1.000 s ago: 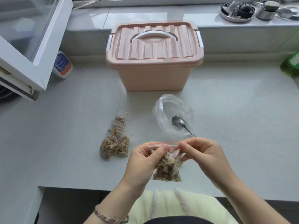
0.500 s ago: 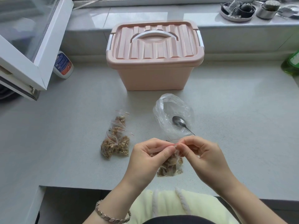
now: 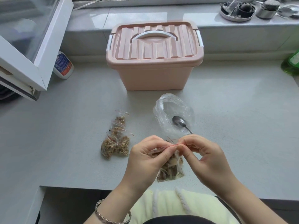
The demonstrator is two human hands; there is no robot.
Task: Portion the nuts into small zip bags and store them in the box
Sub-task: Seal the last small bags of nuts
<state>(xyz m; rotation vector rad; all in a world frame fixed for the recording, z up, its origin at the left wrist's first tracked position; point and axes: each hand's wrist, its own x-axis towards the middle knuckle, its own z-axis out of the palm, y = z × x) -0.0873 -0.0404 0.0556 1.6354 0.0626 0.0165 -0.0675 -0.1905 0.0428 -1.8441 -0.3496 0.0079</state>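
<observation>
One zip bag of nuts (image 3: 171, 172) is pinched along its seal by the left hand (image 3: 145, 156) and right hand (image 3: 203, 156). Recorded on the bench (image 3: 234, 126): one closed box (image 3: 153, 75), one spoon (image 3: 179, 122).

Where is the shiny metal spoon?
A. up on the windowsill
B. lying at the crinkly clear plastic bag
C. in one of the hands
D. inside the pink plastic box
B: the shiny metal spoon lies with its bowl at the crinkly clear plastic bag, in front of the closed pink plastic box.
</observation>
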